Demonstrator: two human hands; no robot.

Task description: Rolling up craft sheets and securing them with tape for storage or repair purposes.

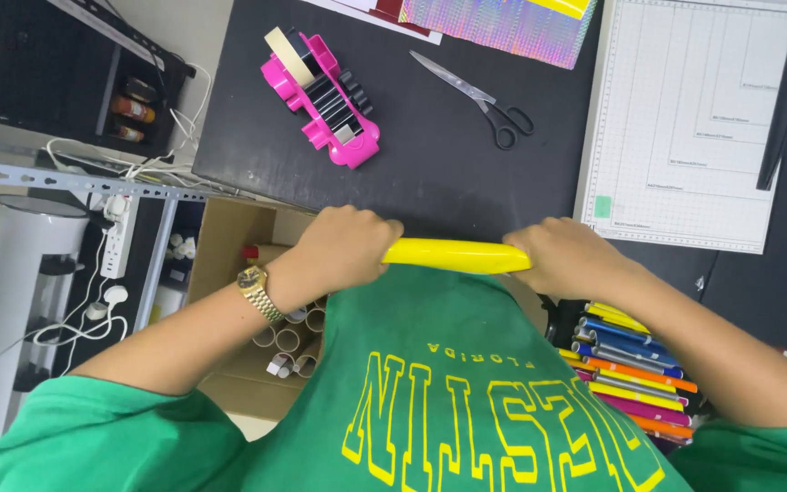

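A rolled yellow sheet (455, 255) lies across the near edge of the black table (430, 173), held level as a tube. My left hand (343, 248) grips its left end, and my right hand (565, 255) grips its right end. A gold wristwatch (258, 292) sits on my left wrist. My green shirt fills the lower part of the view, just below the roll.
A pink tape dispenser (325, 96) and black-handled scissors (480, 91) lie further back on the table. A white paper cutter board (685, 118) stands at the right. Shiny holographic paper (503, 23) lies at the far edge. Coloured markers (630, 369) sit at lower right, a cardboard box of tubes (289, 342) at lower left.
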